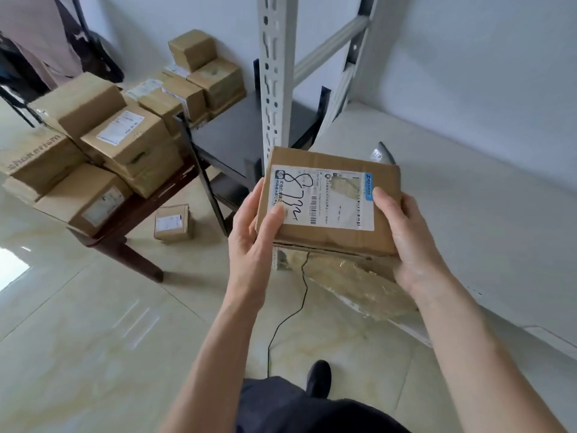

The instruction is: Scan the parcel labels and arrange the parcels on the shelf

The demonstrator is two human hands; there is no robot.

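Risk: parcel (331, 204) is gripped only at its side edges w/ nothing under it, so it could slip and drop to the floor. Label (323, 198) faces up; left thumb partly covers it, may block a scan. Left hand (249, 232) and right hand (406, 235) both curl round the box, held mid-air in front of the shelf upright (276, 73). No scanner visible.

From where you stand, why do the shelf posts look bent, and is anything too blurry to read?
Head view: the wide-angle lens bows the white slotted metal shelf post; window glare shines on the glossy tiled floor; the held brown cardboard parcel shows handwriting, but its white label's small print blurs.
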